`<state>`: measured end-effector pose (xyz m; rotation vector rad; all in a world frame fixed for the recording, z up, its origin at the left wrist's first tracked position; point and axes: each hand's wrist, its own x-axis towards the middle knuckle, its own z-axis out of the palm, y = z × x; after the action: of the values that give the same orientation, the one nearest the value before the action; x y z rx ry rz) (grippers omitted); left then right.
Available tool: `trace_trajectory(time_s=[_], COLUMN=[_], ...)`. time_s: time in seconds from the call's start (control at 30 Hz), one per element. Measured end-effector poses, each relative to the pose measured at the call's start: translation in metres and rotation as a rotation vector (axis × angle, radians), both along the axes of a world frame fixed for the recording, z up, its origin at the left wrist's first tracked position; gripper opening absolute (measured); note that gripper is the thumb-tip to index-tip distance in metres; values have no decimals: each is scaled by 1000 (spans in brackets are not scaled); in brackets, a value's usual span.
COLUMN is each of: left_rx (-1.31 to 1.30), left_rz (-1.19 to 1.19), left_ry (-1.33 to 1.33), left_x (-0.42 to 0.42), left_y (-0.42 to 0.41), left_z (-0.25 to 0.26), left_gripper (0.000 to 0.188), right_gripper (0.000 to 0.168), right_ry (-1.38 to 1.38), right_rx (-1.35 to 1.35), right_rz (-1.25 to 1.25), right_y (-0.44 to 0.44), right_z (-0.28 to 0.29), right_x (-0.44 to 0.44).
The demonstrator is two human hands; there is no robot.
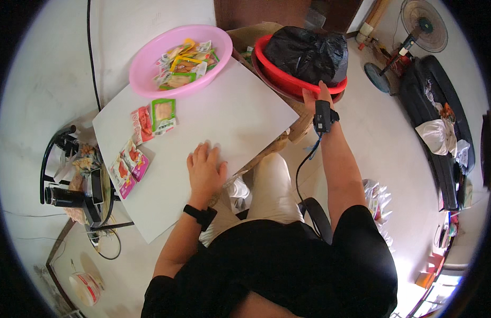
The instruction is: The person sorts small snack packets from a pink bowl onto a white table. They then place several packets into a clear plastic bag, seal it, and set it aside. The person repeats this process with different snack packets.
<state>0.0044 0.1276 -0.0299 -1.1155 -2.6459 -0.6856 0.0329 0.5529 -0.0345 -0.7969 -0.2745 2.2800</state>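
My left hand (207,169) rests palm down on the white tabletop (213,119), fingers somewhat apart, holding nothing. To its left lie two pink-and-white snack packets (124,170), with a red packet (141,125) and a green-edged packet (163,115) above them. My right hand (317,97) is at the near rim of a red plastic basin (285,79), its thumb or a finger over the rim and the rest partly hidden. A black plastic bag (307,53) fills that basin. At the table's far corner, a pink plastic basin (140,75) holds several sealed snack packets (185,65).
Cardboard (303,125) shows below the red basin. A black rack (50,159) with a dark cylinder stands left of the table. On the right are a standing fan (424,26) and a black sofa (432,159) with bags on it. A white bucket (85,288) is on the floor.
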Motion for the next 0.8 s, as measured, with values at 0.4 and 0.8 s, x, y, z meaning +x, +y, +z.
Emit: trace_trajectory(time_s=[0.4, 0.8], left_rx=[28, 35], left_rz=[16, -38], left_ry=[-38, 204], left_x=[2, -3], left_y=[-1, -6], left_z=[2, -27], left_gripper=[48, 34], right_gripper=[37, 25], right_ry=[-188, -139], right_rx=[81, 409], right_rz=[161, 394], right_y=[32, -12], right_z=[7, 148], right_x=[3, -36])
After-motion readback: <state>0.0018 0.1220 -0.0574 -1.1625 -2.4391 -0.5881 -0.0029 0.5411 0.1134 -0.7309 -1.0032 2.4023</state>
